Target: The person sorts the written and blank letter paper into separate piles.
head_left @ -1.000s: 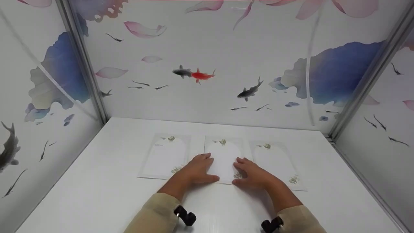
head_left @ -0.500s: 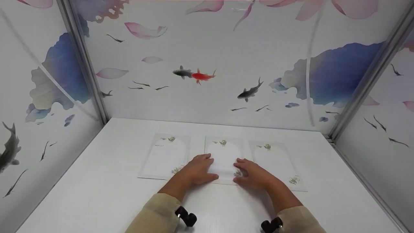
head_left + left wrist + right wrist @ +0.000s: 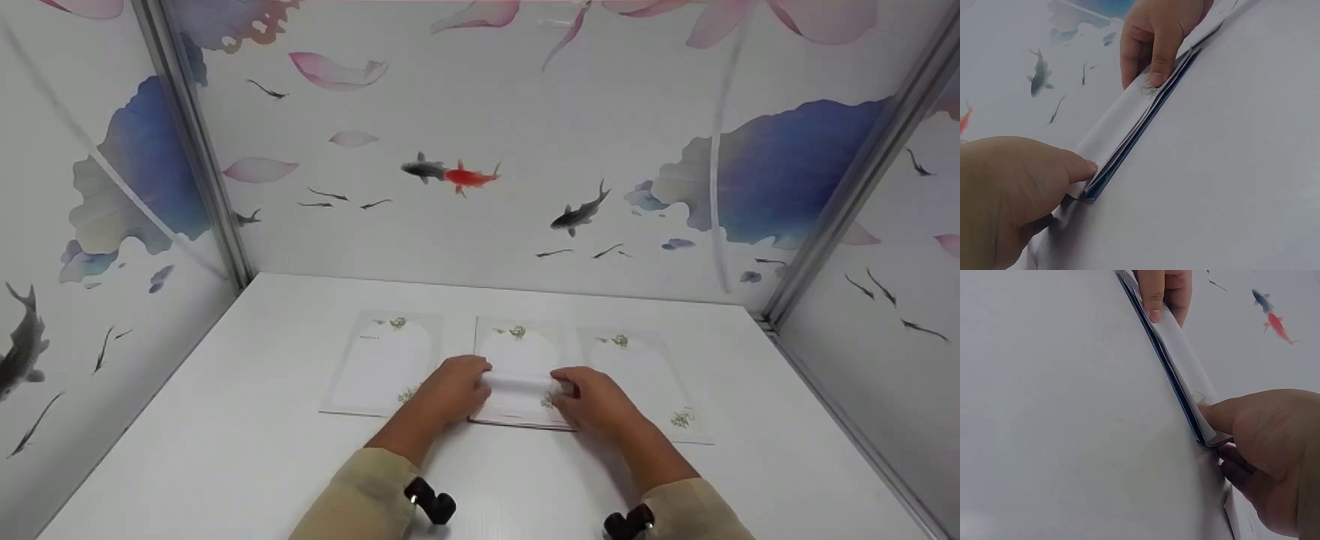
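In the head view a white printed paper (image 3: 517,409) with small floral corners lies in the middle of a row of three. Its near part bows upward, and several layers with a dark blue edge show in both wrist views. My left hand (image 3: 457,390) pinches its left side, the thumb (image 3: 1081,169) on top. On the right side my right hand (image 3: 596,401) pinches it near the printed flower, thumb (image 3: 1221,416) on top and fingers curled at the edge. What the fingertips touch underneath is hidden.
A similar sheet (image 3: 382,367) lies to the left, with a short line of print, and another sheet (image 3: 637,386) to the right. The white table (image 3: 225,450) is walled by panels (image 3: 480,240) printed with fish and petals.
The near part of the middle paper has risen from flat into a bow, and its dark lower edge shows. Both thumbs have shifted from the near edge up onto its sides.
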`<state>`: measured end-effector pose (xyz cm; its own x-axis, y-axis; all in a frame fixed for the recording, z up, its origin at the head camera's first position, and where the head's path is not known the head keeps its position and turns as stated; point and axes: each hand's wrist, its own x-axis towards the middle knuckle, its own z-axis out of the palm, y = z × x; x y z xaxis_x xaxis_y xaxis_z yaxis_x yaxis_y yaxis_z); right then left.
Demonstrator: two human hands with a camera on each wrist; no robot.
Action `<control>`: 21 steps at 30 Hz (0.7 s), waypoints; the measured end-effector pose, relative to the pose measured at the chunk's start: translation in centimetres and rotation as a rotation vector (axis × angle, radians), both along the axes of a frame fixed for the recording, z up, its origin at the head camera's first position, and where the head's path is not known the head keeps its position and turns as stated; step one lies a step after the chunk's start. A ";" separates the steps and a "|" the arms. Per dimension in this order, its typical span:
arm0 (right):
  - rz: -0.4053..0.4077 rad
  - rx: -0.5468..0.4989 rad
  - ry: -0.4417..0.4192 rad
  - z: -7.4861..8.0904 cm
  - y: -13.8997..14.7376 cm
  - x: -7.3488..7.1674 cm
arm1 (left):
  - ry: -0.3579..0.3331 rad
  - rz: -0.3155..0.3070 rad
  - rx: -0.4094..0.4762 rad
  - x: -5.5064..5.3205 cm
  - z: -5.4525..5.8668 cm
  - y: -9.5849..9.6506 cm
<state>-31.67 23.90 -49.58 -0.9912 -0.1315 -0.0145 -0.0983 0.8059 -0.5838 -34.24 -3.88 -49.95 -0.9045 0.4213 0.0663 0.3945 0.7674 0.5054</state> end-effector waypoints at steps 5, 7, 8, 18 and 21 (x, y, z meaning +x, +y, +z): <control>-0.040 -0.006 0.058 0.1 -0.2 0.0 | 0.025 0.038 0.042 -0.1 0.0 0.0; -0.056 -0.021 0.065 0.1 -0.3 0.0 | 0.048 0.048 0.050 -0.2 0.0 0.0; -0.061 -0.024 0.067 0.1 -0.4 0.0 | 0.060 0.052 0.051 -0.2 0.0 0.1; -0.127 -0.057 0.037 0.5 -0.8 0.0 | 0.071 0.129 0.088 -0.1 0.4 0.8; -0.162 -0.073 0.014 0.7 -1.0 -0.1 | 0.023 0.179 0.130 0.1 0.7 1.2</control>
